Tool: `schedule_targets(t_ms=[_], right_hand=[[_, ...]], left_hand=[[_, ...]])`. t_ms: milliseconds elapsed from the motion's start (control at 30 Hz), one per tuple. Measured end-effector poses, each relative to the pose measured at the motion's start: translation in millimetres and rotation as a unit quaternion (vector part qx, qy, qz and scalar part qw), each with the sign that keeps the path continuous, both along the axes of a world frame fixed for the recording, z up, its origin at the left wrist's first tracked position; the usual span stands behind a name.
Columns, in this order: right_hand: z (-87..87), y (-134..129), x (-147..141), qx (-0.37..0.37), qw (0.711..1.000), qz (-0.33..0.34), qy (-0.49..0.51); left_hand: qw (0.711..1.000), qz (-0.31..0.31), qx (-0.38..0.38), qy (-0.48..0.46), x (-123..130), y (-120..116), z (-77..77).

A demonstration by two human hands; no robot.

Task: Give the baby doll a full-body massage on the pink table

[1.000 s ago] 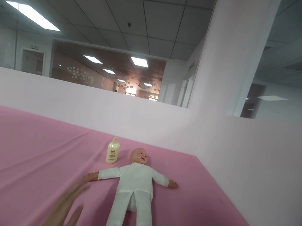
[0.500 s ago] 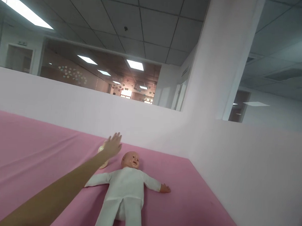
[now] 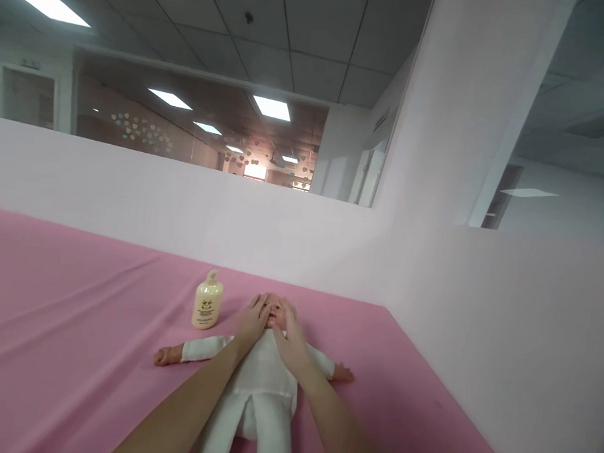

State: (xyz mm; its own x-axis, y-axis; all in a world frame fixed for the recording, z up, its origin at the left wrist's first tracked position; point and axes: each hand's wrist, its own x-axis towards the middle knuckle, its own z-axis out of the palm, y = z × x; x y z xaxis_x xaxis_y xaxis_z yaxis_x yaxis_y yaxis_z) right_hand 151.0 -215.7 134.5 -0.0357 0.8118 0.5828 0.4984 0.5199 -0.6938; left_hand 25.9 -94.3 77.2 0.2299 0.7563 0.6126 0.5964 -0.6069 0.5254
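A baby doll (image 3: 263, 372) in a white suit lies face up, arms spread, on a pink sheet (image 3: 78, 310). My left hand (image 3: 252, 321) rests along one side of the doll's head, fingers stretched out and holding nothing. On the other side of the head lies my right hand (image 3: 292, 336), its fingers also extended against the cheek. Part of the doll's face shows between the two hands. Beside the doll's arm, left of my left hand, a pale yellow pump bottle (image 3: 208, 301) with a dark printed label stands upright.
A white wall (image 3: 182, 211) runs behind the pink surface and meets a second white wall (image 3: 478, 314) at the right corner. Windows above the walls look into other rooms with ceiling lights. Folds cross the sheet at left.
My left hand has moved from over the bottle to the doll's head. My right hand has come into view at the head's other side. The bottle now shows fully.
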Motion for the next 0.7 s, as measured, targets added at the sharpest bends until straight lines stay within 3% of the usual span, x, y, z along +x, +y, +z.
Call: schedule_targets(t_ms=[133, 233, 333, 467, 700], right_hand=[[-42.6, 81.3, 8.0, -0.067, 0.994, -0.075, 0.05], [-74.6, 107.1, 15.5, -0.112, 0.988, -0.072, 0.078], [-94.1, 116.3, 21.2, -0.152, 0.977, -0.108, 0.1], [-98.7, 122.0, 24.7, -0.118, 0.984, -0.087, 0.098], [-87.2, 123.5, 29.1, 0.043, 0.999, -0.005, -0.02]], left_hand=[[1.0, 0.003, 0.003, -0.029, 1.7, 16.1, -15.6], [0.997, -0.021, 0.035, -0.067, 3.9, 30.0, -24.7], [0.991, -0.051, 0.064, -0.103, 5.4, 41.2, -30.5], [0.984, -0.078, 0.043, -0.152, 7.5, 51.2, -36.7], [0.98, -0.107, 0.056, -0.157, 7.4, 56.7, -37.5]])
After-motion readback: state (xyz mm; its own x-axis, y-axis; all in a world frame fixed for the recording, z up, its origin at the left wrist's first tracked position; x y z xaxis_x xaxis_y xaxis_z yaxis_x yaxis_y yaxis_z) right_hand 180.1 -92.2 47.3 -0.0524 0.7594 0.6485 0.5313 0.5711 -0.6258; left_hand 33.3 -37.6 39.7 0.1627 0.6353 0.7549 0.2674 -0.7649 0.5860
